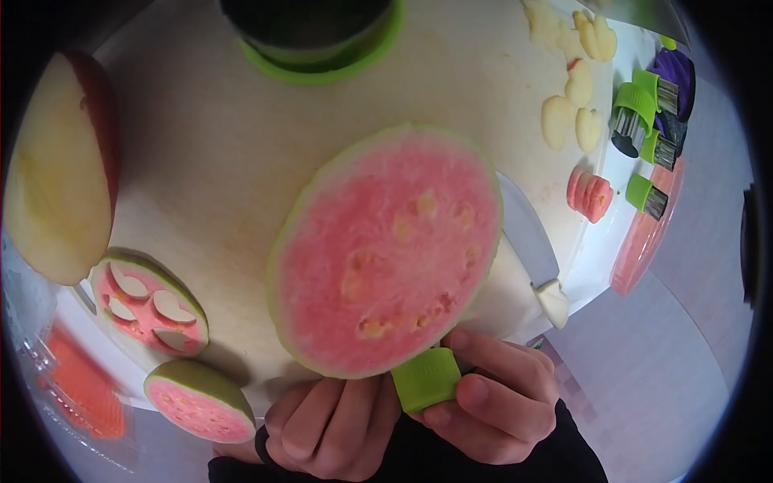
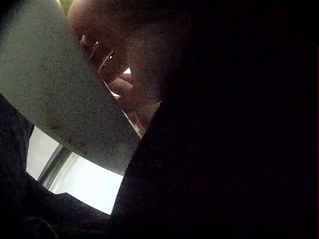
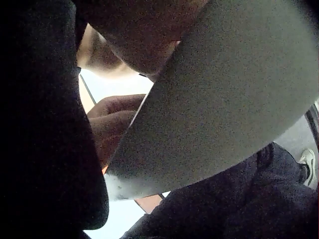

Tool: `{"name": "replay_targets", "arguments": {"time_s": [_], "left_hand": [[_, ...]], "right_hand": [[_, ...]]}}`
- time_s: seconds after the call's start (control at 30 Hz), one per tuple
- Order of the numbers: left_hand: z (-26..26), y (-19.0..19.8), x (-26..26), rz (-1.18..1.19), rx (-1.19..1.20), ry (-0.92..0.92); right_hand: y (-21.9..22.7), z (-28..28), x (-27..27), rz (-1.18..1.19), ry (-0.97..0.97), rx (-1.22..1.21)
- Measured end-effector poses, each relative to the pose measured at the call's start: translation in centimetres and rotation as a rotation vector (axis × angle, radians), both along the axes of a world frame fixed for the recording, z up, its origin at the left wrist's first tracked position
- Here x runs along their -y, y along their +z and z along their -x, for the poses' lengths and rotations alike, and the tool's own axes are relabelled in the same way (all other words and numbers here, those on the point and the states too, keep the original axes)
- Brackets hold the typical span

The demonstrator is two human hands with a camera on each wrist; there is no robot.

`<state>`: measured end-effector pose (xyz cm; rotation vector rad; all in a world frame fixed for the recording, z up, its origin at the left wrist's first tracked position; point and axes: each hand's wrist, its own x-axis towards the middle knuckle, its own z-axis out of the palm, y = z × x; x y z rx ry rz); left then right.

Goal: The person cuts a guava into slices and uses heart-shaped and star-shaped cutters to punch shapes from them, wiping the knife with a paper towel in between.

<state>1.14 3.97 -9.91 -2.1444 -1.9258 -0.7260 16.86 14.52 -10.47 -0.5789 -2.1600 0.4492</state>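
Note:
At the bottom of the head view, the right hand (image 1: 503,398) pinches a green-handled cutter (image 1: 427,380) between thumb and fingers. Beside it on the left, the left hand (image 1: 334,423) has its fingers bent, just below a large round slice of pink guava (image 1: 386,253); whether it grips anything is hidden. The cutter is at the slice's lower edge. Both wrist views are dark: part of the left hand (image 2: 114,55) shows at the top of one, and fingers of a hand (image 3: 112,124) show in the other.
On the pale board (image 1: 193,161) lie an apple piece (image 1: 60,173), a guava slice with cut-outs (image 1: 150,304), a guava end (image 1: 200,402), small apple shapes (image 1: 578,84), pink cut pieces (image 1: 589,195) and a knife (image 1: 531,233). Several green cutters (image 1: 636,109) stand at the right, by a black-and-green round object (image 1: 322,36) up top.

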Motion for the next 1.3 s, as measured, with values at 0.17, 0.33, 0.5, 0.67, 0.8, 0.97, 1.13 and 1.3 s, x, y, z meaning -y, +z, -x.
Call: {"name": "replay_targets", "arguments": {"time_s": [0.17, 0.33, 0.5, 0.67, 0.8, 0.97, 1.13, 1.3], "left_hand": [[0.6, 0.6, 0.0, 0.052, 0.016, -0.050], [1.0, 1.0, 0.1, 0.104, 0.051, -0.077], [0.6, 1.5, 0.2, 0.164, 0.147, -0.036], [0.4, 1.8, 0.3, 0.201, 0.151, -0.005], [0.1, 1.8, 0.4, 0.195, 0.153, 0.034], [-0.1, 1.6, 0.4, 0.170, 0.165, 0.056], [-0.1, 1.5, 0.4, 0.162, 0.190, 0.057], [0.1, 1.3, 0.4, 0.145, 0.172, 0.051]], "right_hand": [[0.2, 0.0, -0.1, 0.011, 0.012, -0.001], [2.6, -0.7, -1.1, 0.127, 0.164, 0.184], [3.6, -0.8, -1.6, 0.167, 0.203, 0.227], [3.4, -0.8, -1.3, 0.133, 0.214, 0.236], [3.1, -0.2, -1.3, 0.085, 0.171, 0.205], [3.2, 0.3, -1.1, 0.082, 0.149, 0.196], [2.8, 0.6, -1.6, 0.091, 0.164, 0.182], [2.7, 0.8, -1.2, 0.157, 0.119, 0.139]]}}
